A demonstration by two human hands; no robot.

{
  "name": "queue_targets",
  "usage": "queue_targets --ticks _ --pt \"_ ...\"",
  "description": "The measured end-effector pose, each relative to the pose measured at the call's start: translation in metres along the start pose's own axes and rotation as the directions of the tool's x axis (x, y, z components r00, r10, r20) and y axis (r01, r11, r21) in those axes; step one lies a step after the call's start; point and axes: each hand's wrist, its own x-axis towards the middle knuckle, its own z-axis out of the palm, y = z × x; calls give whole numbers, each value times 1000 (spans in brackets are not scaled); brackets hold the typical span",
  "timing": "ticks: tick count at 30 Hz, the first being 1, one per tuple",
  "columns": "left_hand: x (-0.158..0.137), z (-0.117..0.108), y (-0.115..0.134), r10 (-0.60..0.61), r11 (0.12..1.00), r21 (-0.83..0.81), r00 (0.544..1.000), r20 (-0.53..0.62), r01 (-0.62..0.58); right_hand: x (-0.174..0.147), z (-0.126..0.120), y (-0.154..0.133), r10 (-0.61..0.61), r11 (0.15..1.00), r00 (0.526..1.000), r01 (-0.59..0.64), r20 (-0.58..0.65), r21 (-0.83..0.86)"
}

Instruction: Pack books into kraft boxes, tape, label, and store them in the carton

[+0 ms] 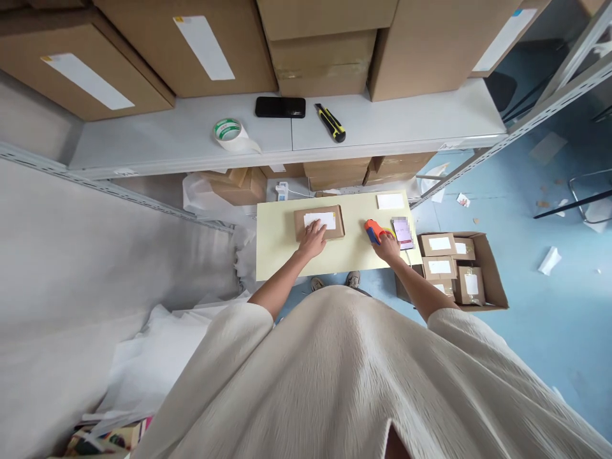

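Observation:
My left hand (313, 237) lies on a small cardboard box (300, 223), its fingers stretched over the white label (327, 220) on top. The box rests flat on a pale yellow table (277, 258). Further right, my right hand (387, 247) is closed around what looks like an orange, blue and yellow tape dispenser (373, 228), low over the tabletop. Beside that hand lies a device or card with a lilac face (403, 233). A white stack of labels or paper (390, 201) sits at the table's far right corner.
On the grey shelf (182, 140) are a tape roll (228, 131), a black phone (280, 107) and a yellow-black box cutter (330, 123). Large cartons (325, 57) stand behind them. An open carton (495, 274) of labelled boxes is at right; white packing sheets (157, 344) pile up at left.

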Motion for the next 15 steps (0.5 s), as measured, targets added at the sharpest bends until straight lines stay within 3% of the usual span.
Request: queue_targets --ticks 4,9,15 --pt "16 5 5 -14 998 54 1000 28 13 8 10 7 -35 999 998 37 49 -40" --pt "32 2 7 -134 987 92 991 -9 135 12 14 11 -78 996 994 82 73 -44" --pt "39 -10 14 -184 965 191 983 16 178 25 -6 21 -78 985 997 74 21 153"
